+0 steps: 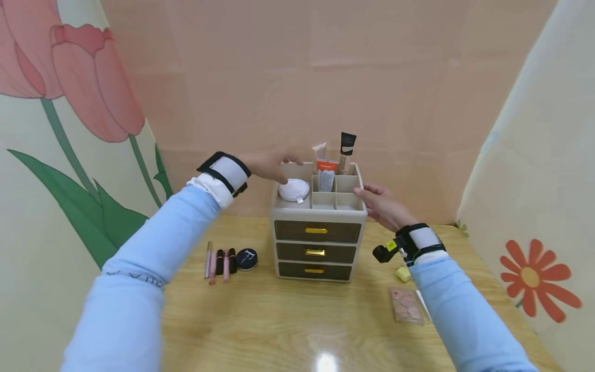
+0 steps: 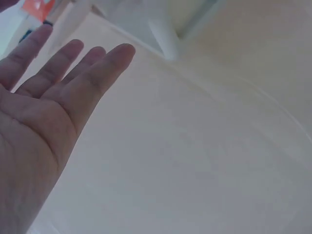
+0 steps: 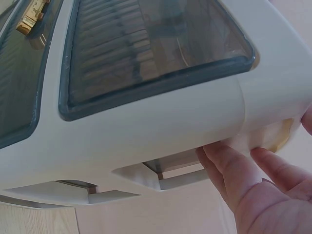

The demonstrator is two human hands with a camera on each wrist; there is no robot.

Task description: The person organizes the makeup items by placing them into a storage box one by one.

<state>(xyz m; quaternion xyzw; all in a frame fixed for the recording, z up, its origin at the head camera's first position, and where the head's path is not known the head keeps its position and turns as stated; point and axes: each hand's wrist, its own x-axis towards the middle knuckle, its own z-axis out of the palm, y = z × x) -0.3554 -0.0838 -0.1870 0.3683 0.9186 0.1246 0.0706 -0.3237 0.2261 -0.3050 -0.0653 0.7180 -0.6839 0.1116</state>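
Left hand (image 1: 269, 163): fingers extended, gripping nothing; thumb right by white round case (image 1: 294, 190) in left compartment of makeup organizer (image 1: 321, 212), contact unclear. Right hand (image 1: 386, 209): thumb over rim, fingers against outer right wall, gripping organizer. Between both hands' fingers: orange-topped tube (image 1: 326, 176), black-capped tube (image 1: 346, 155). Below left fingers, on worktop (image 1: 260, 320): dark round compact (image 1: 247, 259).

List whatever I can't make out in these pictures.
Head: drawer insides of the organizer, behind dark fronts.
Head: whether the left hand touches the white case; it overlaps the case's edge.
Head: white item, partly hidden by the right sleeve.
Left wrist: orange thing, cropped by the top edge.
Right wrist: right hand, cropped at right and bottom.
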